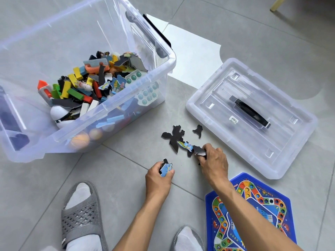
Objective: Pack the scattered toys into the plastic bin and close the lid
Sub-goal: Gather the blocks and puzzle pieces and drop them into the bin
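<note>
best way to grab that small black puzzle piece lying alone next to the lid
The small black puzzle piece lies flat on the floor tile, apart from the other pieces and just clear of the lid. Being thin and flat, it probably needs a fingertip pinch from above on its narrow edges, approached from the open near side.

Bright, even daylight is filling the scene, and a hard sunlit patch point(190, 51) is falling on the floor tiles point(126, 169) toward one o'clock. Soft shadows are lying under the hands and the bin point(159, 73), whose clear walls are catching pale glare. Straight lines are bowing near the edges; the centre is staying sharp.
</note>
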The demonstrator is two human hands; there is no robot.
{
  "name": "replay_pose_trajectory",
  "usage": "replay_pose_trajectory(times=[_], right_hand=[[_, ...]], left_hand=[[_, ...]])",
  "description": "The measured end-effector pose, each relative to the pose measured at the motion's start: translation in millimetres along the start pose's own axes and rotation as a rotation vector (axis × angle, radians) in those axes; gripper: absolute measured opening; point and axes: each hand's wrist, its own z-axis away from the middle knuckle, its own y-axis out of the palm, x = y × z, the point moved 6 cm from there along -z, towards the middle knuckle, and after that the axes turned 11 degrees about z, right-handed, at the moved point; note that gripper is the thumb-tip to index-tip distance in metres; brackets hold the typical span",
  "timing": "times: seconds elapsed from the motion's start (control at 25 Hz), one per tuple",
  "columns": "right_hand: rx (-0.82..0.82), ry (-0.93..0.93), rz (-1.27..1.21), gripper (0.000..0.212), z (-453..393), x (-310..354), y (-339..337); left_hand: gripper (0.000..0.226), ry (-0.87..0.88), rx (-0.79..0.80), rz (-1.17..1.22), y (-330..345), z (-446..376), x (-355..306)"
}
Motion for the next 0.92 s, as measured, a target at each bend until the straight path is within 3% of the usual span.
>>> replay_pose_trajectory(times=[0.2,0.36,0.48,0.6,0.68,0.8,0.92], right_hand=[[0.123,0.077,-0.413,0.009,10,-8,8],[0.151,0.018,-0.373,0.035,22,-4,2],[0.092,-0.025,-0.397,0.024,28,2,1],[0.076,0.113,-0.791,0.011,40,18,-22],[0.110,0.102,-1.066,0.009,52,54,-55],[0.143,-0.055,-1.316,0.006,60,142,-131],[0.276,-0.173,-1.413,0.016,45,222,-201]], left_hand=[[0.006,-0.111,-0.016,0.276,-27,11,-6],[0.010,-0.142,-0.020,0.358,-42,19,-13],[0.013,-0.202,-0.028,0.405,-47,20,-14],[0.014,-0.257,0.025,0.545,-53,27,-30],[0.014,-0.192,0.076,0.687,-65,32,-69],[0.019,0.070,0.090,0.917,-109,33,-166],[0.019,0.249,-0.061,0.945,-165,17,-247]])
